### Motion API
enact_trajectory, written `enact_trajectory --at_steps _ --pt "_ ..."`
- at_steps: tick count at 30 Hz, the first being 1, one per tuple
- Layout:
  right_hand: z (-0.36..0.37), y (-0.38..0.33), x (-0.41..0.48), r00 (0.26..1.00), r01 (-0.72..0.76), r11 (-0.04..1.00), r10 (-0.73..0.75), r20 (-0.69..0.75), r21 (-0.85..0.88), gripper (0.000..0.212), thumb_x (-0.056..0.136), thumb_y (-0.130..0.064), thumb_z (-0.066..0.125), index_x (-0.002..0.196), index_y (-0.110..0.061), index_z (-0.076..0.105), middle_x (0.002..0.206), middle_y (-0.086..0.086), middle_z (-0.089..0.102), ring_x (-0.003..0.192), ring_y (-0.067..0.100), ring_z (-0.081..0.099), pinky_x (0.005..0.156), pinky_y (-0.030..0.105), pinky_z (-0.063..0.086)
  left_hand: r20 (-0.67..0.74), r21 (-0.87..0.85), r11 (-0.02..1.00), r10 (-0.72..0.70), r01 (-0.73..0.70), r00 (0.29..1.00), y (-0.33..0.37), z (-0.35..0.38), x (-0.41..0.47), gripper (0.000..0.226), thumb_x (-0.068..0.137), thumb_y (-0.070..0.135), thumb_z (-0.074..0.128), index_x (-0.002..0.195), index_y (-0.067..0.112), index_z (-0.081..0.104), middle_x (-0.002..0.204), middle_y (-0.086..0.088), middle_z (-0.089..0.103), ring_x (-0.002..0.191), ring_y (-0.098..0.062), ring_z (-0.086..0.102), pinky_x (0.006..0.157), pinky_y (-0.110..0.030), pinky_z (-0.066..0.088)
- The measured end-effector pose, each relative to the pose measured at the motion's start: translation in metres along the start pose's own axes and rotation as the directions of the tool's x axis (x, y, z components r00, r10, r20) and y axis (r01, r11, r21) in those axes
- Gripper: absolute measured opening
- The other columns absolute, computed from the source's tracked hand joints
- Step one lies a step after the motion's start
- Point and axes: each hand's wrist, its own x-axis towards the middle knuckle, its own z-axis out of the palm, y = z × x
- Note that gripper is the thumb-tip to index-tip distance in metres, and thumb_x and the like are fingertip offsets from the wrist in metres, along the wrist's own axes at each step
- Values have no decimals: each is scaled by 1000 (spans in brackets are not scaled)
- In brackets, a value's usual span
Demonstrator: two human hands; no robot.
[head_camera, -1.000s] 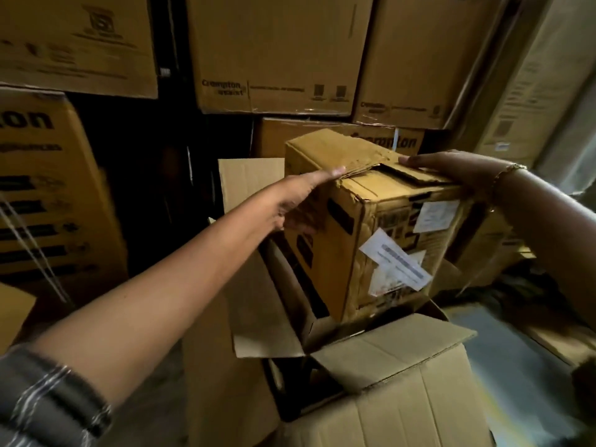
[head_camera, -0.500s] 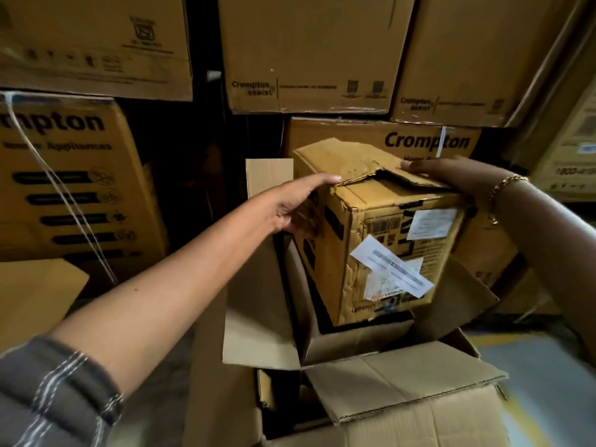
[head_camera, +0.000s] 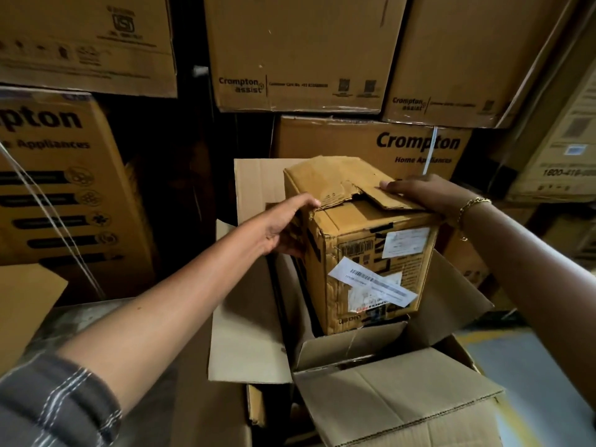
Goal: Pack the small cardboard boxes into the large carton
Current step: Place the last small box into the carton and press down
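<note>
A worn small cardboard box (head_camera: pixel 371 253) with white labels and a torn top flap stands upright, its lower part inside the open large carton (head_camera: pixel 396 398). My left hand (head_camera: pixel 283 227) presses flat against the box's left side, fingertips at its top edge. Over the box's top right edge lies my right hand (head_camera: pixel 425 191), its fingers resting flat on the loose flap. The carton's flaps stand open around the box. The box's bottom is hidden by a near inner flap.
Stacked printed cartons (head_camera: pixel 296 53) form a wall close behind, and another tall one with white strapping (head_camera: pixel 64 188) stands at the left. A loose cardboard piece (head_camera: pixel 25 304) lies at the far left. Grey floor (head_camera: pixel 532 382) shows at the right.
The small box has come lower, from above the carton's opening down between its flaps. Both hands kept their places on the box and moved with it.
</note>
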Motion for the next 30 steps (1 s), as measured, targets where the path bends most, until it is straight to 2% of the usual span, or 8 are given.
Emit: enact_trajectory --at_steps 5,10,15,18,21,24,27,30 --pt "23 -9 3 997 72 996 -71 27 -52 65 76 -78 59 113 -25 68 99 -2 66 89 18 64 66 30 46 -32 -20 1000 -13 12 999 -15 -18 0 49 81 46 69 117 14 60 104 -21 72 94 -39 73 80 -56 60" --pt "49 -17 5 990 135 988 -132 41 -77 66 77 -78 57 113 -23 66 99 -5 65 89 14 62 62 28 41 -119 -50 999 0 -6 993 -29 -41 0 47 74 43 73 111 14 66 85 -9 74 61 -18 73 46 -27 54" --pt "83 6 8 987 113 984 -95 128 -141 66 82 -76 53 120 -23 63 103 -4 63 87 10 59 61 25 39 -106 -27 989 -150 148 983 -62 -38 3 51 74 46 70 116 18 64 100 -11 71 89 -27 67 65 -32 53" --pt "104 38 11 983 36 984 -3 182 -176 69 83 -76 52 127 -23 57 117 3 61 98 18 60 75 32 47 -101 47 975 -212 218 972 -84 -17 11 15 91 36 61 102 28 57 93 3 57 79 -13 55 58 -26 43" --pt "122 72 13 979 -51 991 74 190 -125 65 85 -73 53 126 -23 54 119 4 59 94 16 58 78 32 49 -142 126 970 -188 206 972 -97 0 22 21 95 30 59 114 20 56 90 7 52 77 -6 49 55 -26 41" --pt "127 98 16 978 -102 994 105 181 -27 67 83 -71 59 129 -23 53 119 3 60 92 14 59 77 32 49 -167 265 946 -145 186 975 -103 14 28 32 95 33 61 122 17 55 108 1 60 90 -13 55 65 -28 44" --pt "129 117 21 970 -84 996 90 224 -34 65 80 -71 63 125 -25 52 115 3 63 98 20 63 88 41 54 -193 429 889 -82 159 978 -115 23 31 48 93 35 64 136 16 53 133 -6 61 115 -23 58 96 -37 48" --pt "139 132 19 960 116 961 -45 275 -250 57 84 -64 61 125 -25 52 125 4 60 109 22 59 91 41 52 -310 755 604 -17 257 950 -136 34 30 74 89 53 63 151 23 37 152 -7 42 134 -28 45 108 -44 40"
